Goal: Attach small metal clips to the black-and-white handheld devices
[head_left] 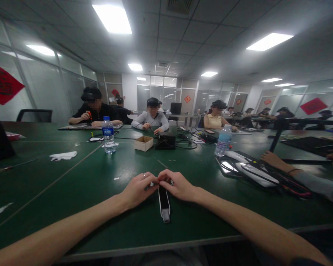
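Observation:
A long, narrow black device with white edges and a grey near end (164,203) lies on the green table, pointing toward me. Its far end is hidden by my fingers. My left hand (137,189) comes in from the left, thumb and fingers pinched together at that far end. From the right, my right hand (180,186) meets it there, its thumb and index finger closed too. The fingertips of both hands touch or nearly touch. Whatever small part is between them is too small and covered to make out.
Beyond my hands stand an open cardboard box (144,143), a black stand (165,141) and two water bottles (108,136) (223,141). To the right lie white corded devices (256,173) beside another person's hand (276,162). A white cloth-like scrap (63,155) lies left.

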